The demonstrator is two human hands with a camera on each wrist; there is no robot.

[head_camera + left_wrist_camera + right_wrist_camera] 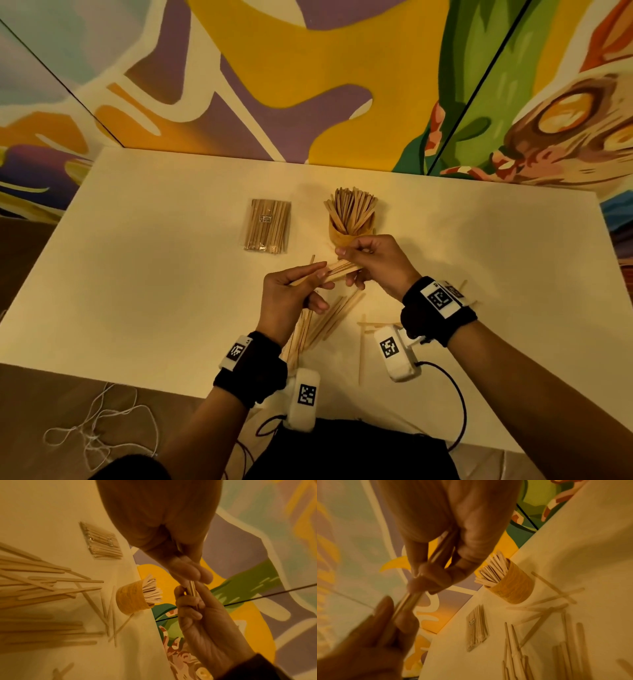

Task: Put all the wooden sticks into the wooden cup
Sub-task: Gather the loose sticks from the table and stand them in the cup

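A wooden cup (342, 236) (130, 600) (513, 588) stands upright mid-table, packed with several sticks. Just in front of it, above the table, both hands hold one small bundle of wooden sticks (339, 269) (193, 589) (409, 600). My left hand (301, 284) (188, 573) pinches the bundle's left end. My right hand (356, 263) (428, 574) grips its right end with curled fingers. Loose sticks (329, 318) (42, 588) (556, 635) lie scattered on the table under and between my wrists.
A sealed clear packet of sticks (268, 226) (101, 540) (476, 627) lies left of the cup. The white table (137, 274) backs onto a painted wall. Wrist-camera cables hang by the near edge, and white string (99, 431) lies on the floor at the left.
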